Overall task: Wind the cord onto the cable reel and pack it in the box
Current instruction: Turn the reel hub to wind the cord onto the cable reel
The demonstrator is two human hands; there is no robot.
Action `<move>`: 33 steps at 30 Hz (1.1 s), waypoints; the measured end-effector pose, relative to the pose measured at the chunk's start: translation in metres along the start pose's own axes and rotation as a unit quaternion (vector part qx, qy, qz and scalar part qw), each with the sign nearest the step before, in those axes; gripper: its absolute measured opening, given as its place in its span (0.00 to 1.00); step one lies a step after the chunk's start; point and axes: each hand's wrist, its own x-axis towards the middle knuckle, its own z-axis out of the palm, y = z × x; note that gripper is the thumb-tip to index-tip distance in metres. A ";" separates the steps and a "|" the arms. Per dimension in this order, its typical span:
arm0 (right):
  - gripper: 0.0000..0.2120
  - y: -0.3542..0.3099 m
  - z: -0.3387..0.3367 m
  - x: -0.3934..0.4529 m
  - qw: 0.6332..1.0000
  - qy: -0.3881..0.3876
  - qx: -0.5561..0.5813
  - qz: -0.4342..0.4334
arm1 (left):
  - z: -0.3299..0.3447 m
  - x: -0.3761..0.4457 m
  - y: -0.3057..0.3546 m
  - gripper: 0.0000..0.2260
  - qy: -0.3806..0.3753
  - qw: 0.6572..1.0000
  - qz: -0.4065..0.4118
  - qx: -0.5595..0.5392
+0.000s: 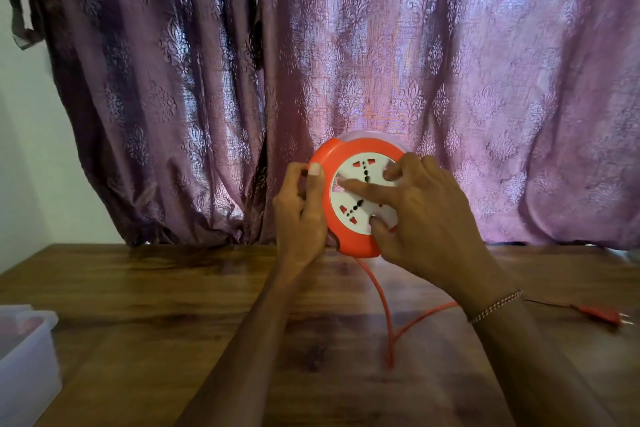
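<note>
I hold a round orange cable reel (pixel 332 229) with a white socket face upright above the wooden table (pixel 138 305). My left hand (pixel 301 215) grips its left rim, thumb on the front. My right hand (pixel 426 215) lies over the white face, fingers spread across the sockets. An orange cord (pixel 388 319) hangs from the reel's underside, loops on the table and runs right behind my right wrist to an orange plug (pixel 602 315) lying near the right edge. A translucent plastic box (pixel 31 354) stands at the table's left edge.
A purple patterned curtain (pixel 346 62) hangs right behind the table's far edge. A pale wall (pixel 31 149) shows at the left. A beaded bracelet (pixel 495 305) is on my right wrist.
</note>
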 end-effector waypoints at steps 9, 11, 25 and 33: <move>0.34 -0.012 0.005 0.003 0.990 0.057 0.024 0.125 | 0.001 -0.002 0.003 0.12 -0.002 1.000 -0.002 -0.006; 0.28 -0.008 0.001 0.003 0.991 0.074 0.042 0.108 | 0.001 -0.002 0.003 0.13 -0.002 1.000 -0.002 -0.012; 0.20 -0.006 -0.006 0.002 1.000 -0.013 0.026 -0.013 | 0.000 -0.002 0.001 0.17 0.014 1.000 -0.003 -0.014; 0.29 -0.014 0.004 -0.002 0.995 0.030 0.028 0.089 | 0.000 -0.002 0.003 0.13 0.018 1.000 0.000 -0.010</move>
